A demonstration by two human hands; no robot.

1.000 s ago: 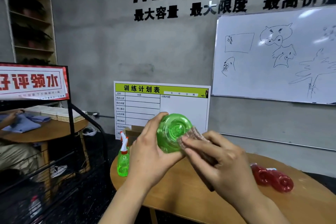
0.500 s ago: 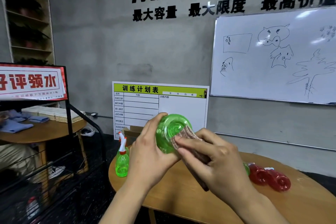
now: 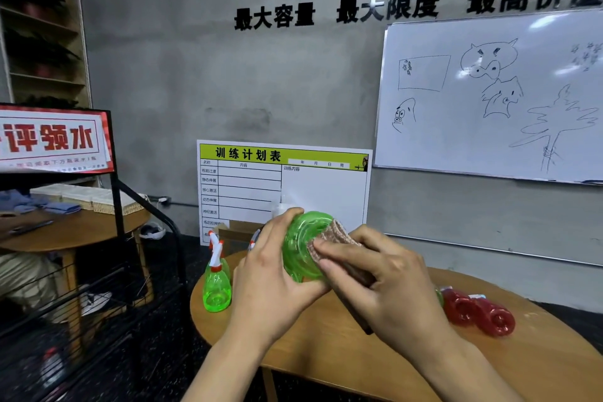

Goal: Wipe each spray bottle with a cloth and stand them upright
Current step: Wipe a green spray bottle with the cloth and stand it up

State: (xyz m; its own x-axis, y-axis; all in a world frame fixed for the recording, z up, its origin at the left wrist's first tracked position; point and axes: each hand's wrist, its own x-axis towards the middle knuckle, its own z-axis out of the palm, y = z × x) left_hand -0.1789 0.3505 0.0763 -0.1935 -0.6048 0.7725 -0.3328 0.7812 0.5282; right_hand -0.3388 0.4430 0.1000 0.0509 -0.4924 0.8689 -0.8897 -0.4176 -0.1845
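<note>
The cloth (image 3: 332,237) has slid further in across the base of the green bottle (image 3: 301,246) since a second ago, right hand (image 3: 381,277) pressing it there with curled fingers. The left hand (image 3: 274,274) wraps the bottle's body, held above the round wooden table (image 3: 326,352), base pointing away. Count them: one green spray bottle (image 3: 216,284) standing upright at the table's left edge, two red bottles (image 3: 479,312) lying on their sides at right.
</note>
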